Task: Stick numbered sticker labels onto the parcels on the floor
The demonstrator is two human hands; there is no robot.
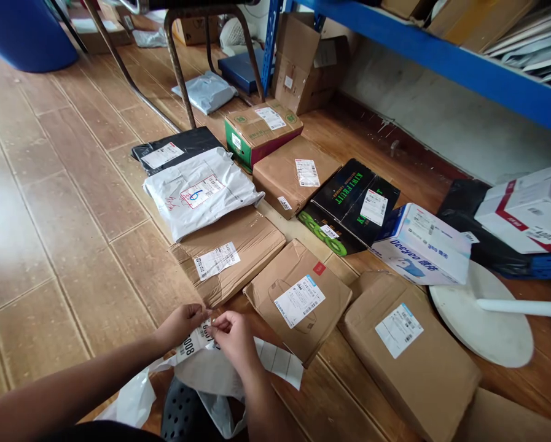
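Low in the view, my left hand point(182, 324) pinches the upper edge of a strip of printed number labels point(186, 348), one reading 6008. Close on its right, my right hand point(234, 341) pinches the same strip with thumb and forefinger. A blank tail of label backing point(282, 363) shows past my right wrist. Just beyond my hands lie a flat cardboard parcel point(229, 252) and a square cardboard box point(298, 301), both with white shipping labels. On the flat parcel rests a white plastic mailer point(201, 190) marked with a blue handwritten digit.
Farther back are a black kiwi box point(349, 202), a brown box point(293, 172) and a green-sided box point(261, 132). At right stand a Deeyeo box point(422, 242), a large carton point(404, 350) and a round white base point(482, 319). A metal-legged chair point(174, 55) and blue shelf point(441, 61) stand behind.
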